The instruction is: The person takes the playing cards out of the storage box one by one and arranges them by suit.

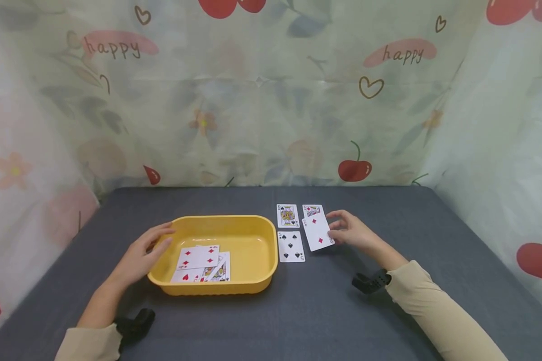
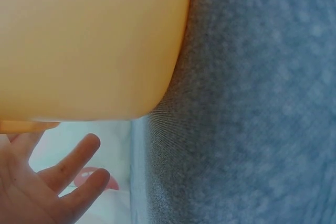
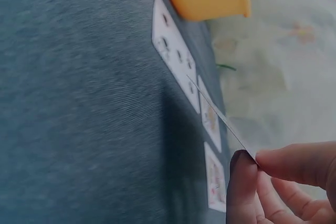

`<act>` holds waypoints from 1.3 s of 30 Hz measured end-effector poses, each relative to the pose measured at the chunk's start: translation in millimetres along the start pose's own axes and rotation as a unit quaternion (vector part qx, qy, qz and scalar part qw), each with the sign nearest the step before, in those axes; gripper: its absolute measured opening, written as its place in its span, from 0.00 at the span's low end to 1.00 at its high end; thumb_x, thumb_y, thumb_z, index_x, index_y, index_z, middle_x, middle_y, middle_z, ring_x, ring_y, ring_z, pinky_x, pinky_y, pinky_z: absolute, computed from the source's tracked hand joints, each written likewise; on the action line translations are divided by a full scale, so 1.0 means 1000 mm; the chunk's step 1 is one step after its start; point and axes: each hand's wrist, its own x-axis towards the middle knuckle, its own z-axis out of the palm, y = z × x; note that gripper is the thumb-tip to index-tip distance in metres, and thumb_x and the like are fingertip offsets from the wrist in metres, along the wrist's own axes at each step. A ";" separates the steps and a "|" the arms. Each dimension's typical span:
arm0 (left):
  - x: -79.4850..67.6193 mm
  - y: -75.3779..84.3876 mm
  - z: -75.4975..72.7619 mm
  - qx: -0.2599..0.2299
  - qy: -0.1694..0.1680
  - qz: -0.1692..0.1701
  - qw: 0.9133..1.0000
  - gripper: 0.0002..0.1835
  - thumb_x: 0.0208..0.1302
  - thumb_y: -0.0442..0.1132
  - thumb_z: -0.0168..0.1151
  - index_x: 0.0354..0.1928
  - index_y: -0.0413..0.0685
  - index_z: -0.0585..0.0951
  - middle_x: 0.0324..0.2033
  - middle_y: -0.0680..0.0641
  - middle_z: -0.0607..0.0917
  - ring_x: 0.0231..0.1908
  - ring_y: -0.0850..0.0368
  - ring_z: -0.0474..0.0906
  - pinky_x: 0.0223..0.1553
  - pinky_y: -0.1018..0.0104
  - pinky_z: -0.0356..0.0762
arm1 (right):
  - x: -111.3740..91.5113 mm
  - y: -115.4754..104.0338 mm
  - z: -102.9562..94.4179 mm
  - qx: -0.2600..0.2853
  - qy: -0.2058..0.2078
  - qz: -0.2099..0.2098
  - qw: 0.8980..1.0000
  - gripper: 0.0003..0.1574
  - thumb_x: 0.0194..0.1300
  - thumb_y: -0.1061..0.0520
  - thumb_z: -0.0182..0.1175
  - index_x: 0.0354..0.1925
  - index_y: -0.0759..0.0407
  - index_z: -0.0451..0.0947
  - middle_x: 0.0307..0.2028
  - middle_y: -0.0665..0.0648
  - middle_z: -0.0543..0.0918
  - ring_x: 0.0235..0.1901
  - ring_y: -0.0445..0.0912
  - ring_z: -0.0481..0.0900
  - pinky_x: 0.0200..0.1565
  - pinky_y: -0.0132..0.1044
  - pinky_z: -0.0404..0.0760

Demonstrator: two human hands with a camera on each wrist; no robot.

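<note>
My right hand (image 1: 352,233) pinches a two of diamonds playing card (image 1: 317,233) by its edge between thumb and finger. In the right wrist view that card (image 3: 223,116) appears edge-on, tilted above the table. It partly covers a red face card (image 1: 313,209) lying behind it. Left of these lie a king of spades (image 1: 288,216) and, nearer me, a five of spades (image 1: 291,248). My left hand (image 1: 140,253) rests at the left rim of a yellow tray (image 1: 253,287), its fingers spread loosely in the left wrist view. Several cards overlap inside the tray, a four of diamonds (image 1: 198,257) on top.
A dark grey cloth (image 1: 298,321) covers the table. Patterned curtains (image 1: 257,100) hang along the back and both sides. The tray stands close to the left of the laid-out cards.
</note>
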 end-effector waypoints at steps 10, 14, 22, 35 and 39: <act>0.000 0.000 -0.001 0.002 0.001 0.002 1.000 0.25 0.69 0.49 0.49 0.62 0.42 0.70 0.68 0.38 0.62 0.66 0.37 0.57 0.64 0.38 0.58 | -0.008 0.014 0.005 0.005 -0.012 0.018 1.000 0.32 0.62 0.63 0.57 0.61 0.69 0.58 0.43 0.67 0.79 0.32 0.39 0.78 0.36 0.33 0.80; 0.000 0.001 -0.001 0.001 0.002 0.005 1.000 0.24 0.69 0.49 0.49 0.61 0.41 0.70 0.68 0.37 0.62 0.66 0.37 0.57 0.64 0.38 0.58 | -0.010 0.016 0.005 -0.015 -0.011 0.024 1.000 0.30 0.63 0.61 0.56 0.59 0.70 0.59 0.43 0.68 0.80 0.34 0.41 0.80 0.37 0.35 0.83; 0.001 0.002 -0.001 0.003 0.000 0.001 1.000 0.25 0.69 0.50 0.48 0.62 0.42 0.70 0.68 0.38 0.62 0.67 0.37 0.57 0.64 0.37 0.58 | -0.009 0.010 0.004 -0.090 0.027 0.025 0.995 0.25 0.64 0.58 0.56 0.55 0.70 0.65 0.40 0.68 0.83 0.28 0.42 0.81 0.32 0.35 0.82; 0.001 0.001 -0.002 0.007 0.005 0.009 1.000 0.24 0.69 0.48 0.49 0.61 0.41 0.71 0.68 0.38 0.63 0.67 0.36 0.57 0.64 0.38 0.58 | 0.005 -0.066 0.034 -0.061 -0.075 -0.129 0.987 0.20 0.63 0.54 0.58 0.51 0.63 0.74 0.43 0.64 0.81 0.40 0.52 0.81 0.43 0.42 0.83; 0.000 0.000 -0.001 0.008 0.005 0.011 1.000 0.24 0.69 0.48 0.49 0.61 0.41 0.71 0.67 0.37 0.63 0.67 0.36 0.57 0.64 0.38 0.58 | 0.013 -0.093 0.052 -0.060 -0.120 -0.155 0.979 0.19 0.63 0.55 0.59 0.51 0.61 0.74 0.44 0.61 0.81 0.41 0.48 0.81 0.43 0.39 0.82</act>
